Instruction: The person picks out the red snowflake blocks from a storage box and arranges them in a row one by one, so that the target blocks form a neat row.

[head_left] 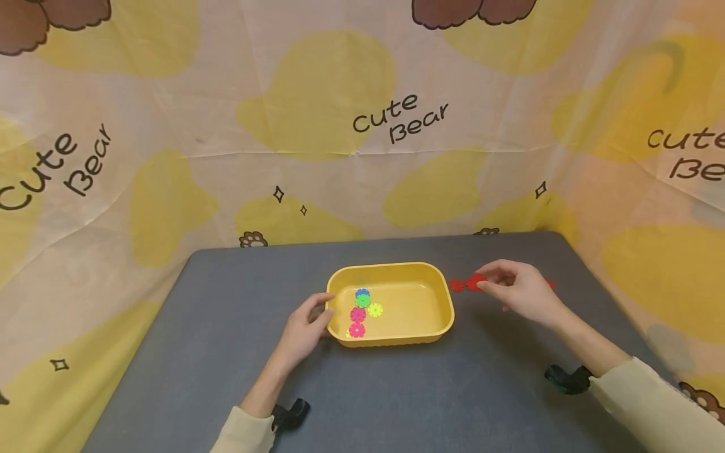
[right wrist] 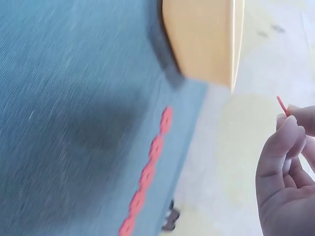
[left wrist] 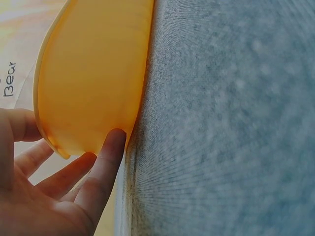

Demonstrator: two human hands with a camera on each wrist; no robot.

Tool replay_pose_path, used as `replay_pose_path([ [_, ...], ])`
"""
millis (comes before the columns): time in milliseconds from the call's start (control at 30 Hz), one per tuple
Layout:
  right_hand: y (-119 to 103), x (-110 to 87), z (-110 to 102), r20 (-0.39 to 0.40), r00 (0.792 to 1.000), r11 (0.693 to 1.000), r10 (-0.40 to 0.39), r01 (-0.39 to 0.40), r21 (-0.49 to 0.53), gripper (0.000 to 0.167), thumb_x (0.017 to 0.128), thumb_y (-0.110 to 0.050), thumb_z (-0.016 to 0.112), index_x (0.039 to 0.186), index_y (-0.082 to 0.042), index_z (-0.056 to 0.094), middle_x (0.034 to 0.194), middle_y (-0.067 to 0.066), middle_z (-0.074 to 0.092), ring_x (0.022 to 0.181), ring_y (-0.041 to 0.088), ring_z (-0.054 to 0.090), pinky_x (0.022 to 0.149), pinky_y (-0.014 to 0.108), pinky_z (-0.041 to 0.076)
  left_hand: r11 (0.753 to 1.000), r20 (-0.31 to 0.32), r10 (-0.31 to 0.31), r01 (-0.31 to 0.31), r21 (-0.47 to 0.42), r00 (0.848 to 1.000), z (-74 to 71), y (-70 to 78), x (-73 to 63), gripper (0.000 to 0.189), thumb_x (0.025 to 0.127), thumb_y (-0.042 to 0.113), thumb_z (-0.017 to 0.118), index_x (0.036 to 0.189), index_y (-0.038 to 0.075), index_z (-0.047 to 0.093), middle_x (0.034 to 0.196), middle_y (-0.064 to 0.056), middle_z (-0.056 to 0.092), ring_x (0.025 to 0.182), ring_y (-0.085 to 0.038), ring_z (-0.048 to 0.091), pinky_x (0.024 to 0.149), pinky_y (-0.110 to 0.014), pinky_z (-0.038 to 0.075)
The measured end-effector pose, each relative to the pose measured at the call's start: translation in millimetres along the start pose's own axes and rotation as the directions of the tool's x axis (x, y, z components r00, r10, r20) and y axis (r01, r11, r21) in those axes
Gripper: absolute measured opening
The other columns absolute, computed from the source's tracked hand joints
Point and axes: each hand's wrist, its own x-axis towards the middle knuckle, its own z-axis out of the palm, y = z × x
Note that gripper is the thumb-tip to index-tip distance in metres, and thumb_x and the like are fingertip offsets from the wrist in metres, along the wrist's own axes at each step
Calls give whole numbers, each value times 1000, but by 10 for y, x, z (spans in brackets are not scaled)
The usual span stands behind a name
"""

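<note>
At the left end of the yellow tray (head_left: 391,341), my left hand (head_left: 303,330) holds the rim; in the left wrist view its lower fingers (left wrist: 106,162) rest against the outer wall. Inside the tray lie several notched plastic discs: a blue disc (head_left: 362,292), a green disc (head_left: 363,301), a yellow disc (head_left: 376,310) and pink discs (head_left: 357,329). To the right of the tray, my right hand (head_left: 523,292) pinches a red notched disc (right wrist: 282,104) between thumb and finger, seen edge-on in the right wrist view. Below that hand runs a row of red discs (right wrist: 147,175) on the table.
The grey-blue table (head_left: 391,402) ends at a hanging cloth (head_left: 317,94) printed with bears and lettering, which also closes off both sides. Dark wrist straps (head_left: 568,380) jut out from both forearms. The red row lies near the table's far edge.
</note>
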Motion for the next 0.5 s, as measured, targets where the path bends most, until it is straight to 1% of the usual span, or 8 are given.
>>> replay_pose_path([
  [100, 108, -41, -121, -42, 999, 1000, 15, -16, -24, 28, 94, -22, 75, 118, -8, 70, 93, 11, 71, 59, 24, 61, 54, 36, 56, 1000, 2, -3, 3, -5, 1000, 3, -6, 2, 37, 102, 20, 63, 138, 15, 60, 137, -9, 59, 102, -23, 69, 76, -37, 61],
  [233, 267, -88, -270, -91, 995, 998, 40, -44, -48, 31, 96, -24, 73, 121, -6, 69, 97, 15, 71, 61, 20, 63, 56, 35, 56, 1000, 1, -8, 8, -5, 1000, 4, -12, 7, 36, 102, 21, 63, 138, 16, 60, 137, -8, 59, 102, -23, 69, 76, -37, 61],
  [300, 350, -110, -336, -112, 992, 997, 50, -56, -48, 33, 97, -26, 72, 122, -6, 68, 97, 13, 71, 62, 20, 64, 57, 35, 57, 1000, 1, -9, 9, -3, 1000, 5, -13, 10, 36, 102, 22, 63, 138, 17, 60, 137, -8, 59, 102, -24, 69, 76, -37, 61],
  [367, 428, -123, -390, -130, 990, 997, 62, -68, -40, 34, 97, -27, 72, 123, -6, 67, 96, 8, 72, 62, 21, 64, 59, 35, 57, 1000, 1, -8, 8, -1, 1000, 4, -12, 8, 36, 102, 22, 63, 138, 17, 60, 137, -8, 58, 103, -24, 69, 76, -37, 61],
  [467, 557, -130, -472, -157, 984, 996, 81, -85, -22, 37, 97, -30, 72, 124, -7, 67, 93, -4, 72, 62, 23, 65, 61, 35, 58, 1000, -1, -8, 8, 0, 1000, 5, -15, 6, 36, 102, 22, 63, 138, 17, 60, 137, -8, 59, 102, -23, 69, 76, -37, 61],
  [500, 603, -131, -503, -162, 983, 996, 85, -87, -7, 38, 97, -30, 71, 125, -6, 66, 92, -8, 72, 62, 22, 65, 61, 34, 58, 1000, -1, -7, 7, 1, 1000, 6, -15, 6, 36, 102, 22, 63, 138, 17, 60, 137, -8, 59, 101, -23, 69, 76, -36, 61],
])
